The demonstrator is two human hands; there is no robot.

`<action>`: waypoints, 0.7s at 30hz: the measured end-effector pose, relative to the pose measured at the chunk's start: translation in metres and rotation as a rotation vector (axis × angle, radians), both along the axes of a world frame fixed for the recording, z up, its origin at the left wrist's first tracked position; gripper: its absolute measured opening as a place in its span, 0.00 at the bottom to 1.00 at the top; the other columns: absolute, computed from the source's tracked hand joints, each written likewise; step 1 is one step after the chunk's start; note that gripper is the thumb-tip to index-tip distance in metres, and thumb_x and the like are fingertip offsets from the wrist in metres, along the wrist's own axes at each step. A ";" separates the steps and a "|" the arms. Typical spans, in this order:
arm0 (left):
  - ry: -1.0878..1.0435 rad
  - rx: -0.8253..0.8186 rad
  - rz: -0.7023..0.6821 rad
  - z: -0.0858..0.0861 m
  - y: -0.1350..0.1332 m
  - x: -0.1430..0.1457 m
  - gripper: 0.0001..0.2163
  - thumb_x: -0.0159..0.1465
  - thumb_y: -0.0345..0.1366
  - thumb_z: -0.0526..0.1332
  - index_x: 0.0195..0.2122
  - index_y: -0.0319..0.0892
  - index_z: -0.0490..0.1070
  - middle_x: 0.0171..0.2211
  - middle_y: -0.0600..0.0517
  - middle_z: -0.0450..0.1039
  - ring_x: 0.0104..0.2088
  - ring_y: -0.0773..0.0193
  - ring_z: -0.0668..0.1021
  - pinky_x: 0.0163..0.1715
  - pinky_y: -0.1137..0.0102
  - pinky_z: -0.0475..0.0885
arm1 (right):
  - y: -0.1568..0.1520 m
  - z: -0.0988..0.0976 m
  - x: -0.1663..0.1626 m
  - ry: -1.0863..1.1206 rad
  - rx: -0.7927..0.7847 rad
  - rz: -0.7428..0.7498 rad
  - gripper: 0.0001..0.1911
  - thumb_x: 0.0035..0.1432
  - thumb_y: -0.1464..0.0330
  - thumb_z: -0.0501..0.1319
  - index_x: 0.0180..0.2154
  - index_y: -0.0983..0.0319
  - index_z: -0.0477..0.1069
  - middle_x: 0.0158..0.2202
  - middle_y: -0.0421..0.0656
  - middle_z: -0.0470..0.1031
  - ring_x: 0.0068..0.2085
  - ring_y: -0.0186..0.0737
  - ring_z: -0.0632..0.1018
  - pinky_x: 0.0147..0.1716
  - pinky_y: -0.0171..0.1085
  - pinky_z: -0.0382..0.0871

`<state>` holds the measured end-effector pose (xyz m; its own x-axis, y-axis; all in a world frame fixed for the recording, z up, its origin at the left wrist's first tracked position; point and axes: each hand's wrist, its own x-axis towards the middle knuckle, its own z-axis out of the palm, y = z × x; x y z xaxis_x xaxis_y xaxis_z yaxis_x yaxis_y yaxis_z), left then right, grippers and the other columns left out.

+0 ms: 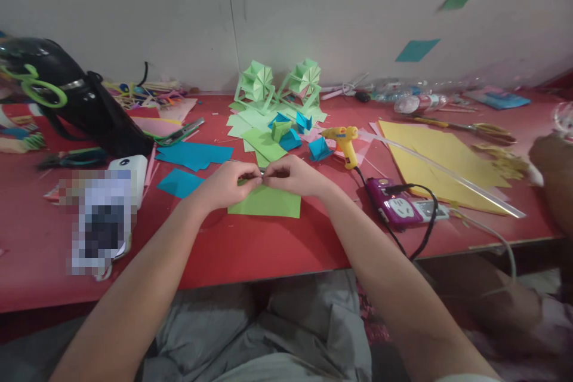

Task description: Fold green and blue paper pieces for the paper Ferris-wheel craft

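Observation:
A light green paper sheet (268, 203) lies on the red table (250, 245) in front of me. My left hand (228, 182) and my right hand (290, 174) meet at the sheet's far edge, both with fingers pinched together on the paper. Just beyond my hands lie more green sheets (262, 142), small folded blue and green pieces (290, 138), and two folded green paper wheel models (280, 85) near the wall.
A yellow glue gun (344, 143) with a black cord runs to a purple power strip (396, 209) at right. Yellow paper (436, 158) and a clear ruler (452, 176) lie beyond. Blue sheets (192, 155), a black bag (85, 104) and a white device (129, 170) sit left. Another person's hand (553, 167) is at far right.

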<state>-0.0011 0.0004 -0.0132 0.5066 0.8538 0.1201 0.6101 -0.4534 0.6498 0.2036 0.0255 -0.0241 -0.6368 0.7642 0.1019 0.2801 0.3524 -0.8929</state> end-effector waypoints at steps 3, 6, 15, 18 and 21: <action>0.016 -0.001 0.039 0.002 0.002 -0.005 0.09 0.63 0.41 0.58 0.32 0.44 0.75 0.31 0.51 0.78 0.32 0.60 0.75 0.32 0.68 0.66 | 0.001 0.002 0.001 0.011 -0.007 -0.011 0.07 0.50 0.66 0.61 0.26 0.64 0.74 0.21 0.36 0.68 0.25 0.30 0.65 0.25 0.32 0.58; 0.042 0.024 0.110 0.005 0.006 -0.016 0.09 0.62 0.40 0.58 0.31 0.44 0.76 0.31 0.51 0.79 0.33 0.58 0.76 0.33 0.68 0.67 | 0.002 0.006 0.004 0.010 -0.015 -0.040 0.07 0.49 0.66 0.61 0.25 0.64 0.73 0.20 0.36 0.67 0.24 0.30 0.65 0.25 0.33 0.58; 0.048 0.112 0.279 0.010 0.015 -0.048 0.09 0.59 0.41 0.60 0.27 0.46 0.76 0.30 0.51 0.79 0.33 0.56 0.77 0.35 0.67 0.68 | 0.011 0.006 0.022 -0.006 -0.013 -0.197 0.05 0.48 0.68 0.61 0.24 0.63 0.72 0.20 0.38 0.69 0.23 0.31 0.67 0.24 0.33 0.60; 0.003 0.152 0.330 0.012 0.016 -0.053 0.09 0.59 0.42 0.60 0.27 0.46 0.75 0.29 0.51 0.79 0.33 0.56 0.77 0.37 0.66 0.70 | 0.016 0.003 0.026 0.034 0.039 -0.307 0.06 0.50 0.67 0.61 0.25 0.62 0.71 0.21 0.38 0.69 0.23 0.31 0.67 0.24 0.34 0.60; -0.034 0.161 0.324 0.013 0.016 -0.051 0.09 0.60 0.42 0.61 0.27 0.45 0.75 0.29 0.51 0.78 0.33 0.56 0.77 0.39 0.65 0.71 | 0.016 0.003 0.022 0.117 0.048 -0.375 0.10 0.54 0.62 0.62 0.28 0.62 0.72 0.23 0.40 0.71 0.24 0.33 0.68 0.24 0.34 0.60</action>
<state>-0.0520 0.0162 -0.0003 0.2057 0.9383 0.2780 0.7181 -0.3377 0.6085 0.2253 0.0415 -0.0214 -0.2963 0.9343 0.1982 0.2948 0.2869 -0.9115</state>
